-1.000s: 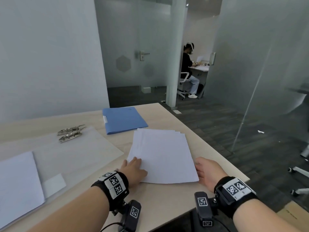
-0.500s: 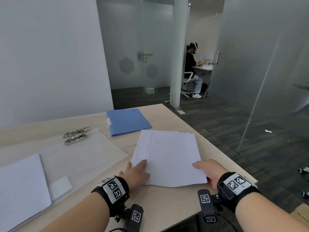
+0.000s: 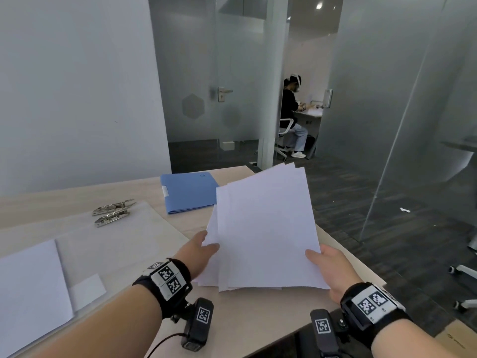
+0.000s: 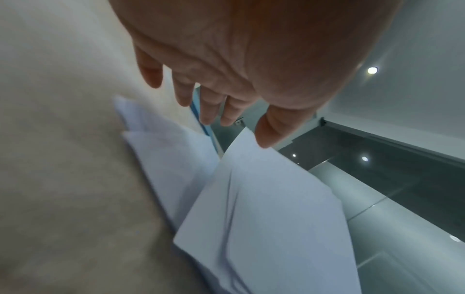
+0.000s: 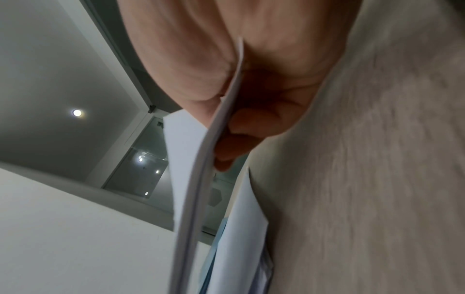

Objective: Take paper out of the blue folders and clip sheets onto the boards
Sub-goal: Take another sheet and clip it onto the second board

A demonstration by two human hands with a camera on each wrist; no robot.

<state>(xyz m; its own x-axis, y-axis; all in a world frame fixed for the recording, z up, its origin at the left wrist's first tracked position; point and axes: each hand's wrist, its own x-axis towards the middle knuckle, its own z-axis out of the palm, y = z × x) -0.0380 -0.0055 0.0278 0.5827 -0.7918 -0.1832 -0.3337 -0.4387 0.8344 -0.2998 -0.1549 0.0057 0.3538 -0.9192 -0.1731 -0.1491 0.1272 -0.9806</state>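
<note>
My right hand (image 3: 325,263) pinches a stack of white paper (image 3: 265,233) at its near right corner, thumb on top and fingers underneath, and holds it tilted up off the table. In the right wrist view the stack's edge (image 5: 193,199) runs between thumb and fingers of that hand (image 5: 226,123). My left hand (image 3: 204,241) is at the stack's left edge with straight fingers; in the left wrist view its thumb tip (image 4: 266,137) touches the raised sheets (image 4: 264,208). A few sheets (image 4: 163,157) lie lower, under the raised ones. The blue folder (image 3: 189,193) lies shut behind the paper.
Clear boards (image 3: 124,244) with two metal clips (image 3: 113,213) lie to the left on the wooden table (image 3: 64,195), with a white sheet (image 3: 31,288) on their near end. The table's right edge is just beyond my right hand. A person (image 3: 291,115) sits far off behind glass walls.
The paper stack lay flat on the table with both hands at its near corners; my right hand has now gripped it and raised it, tilted toward me. The left hand shifted up its left edge.
</note>
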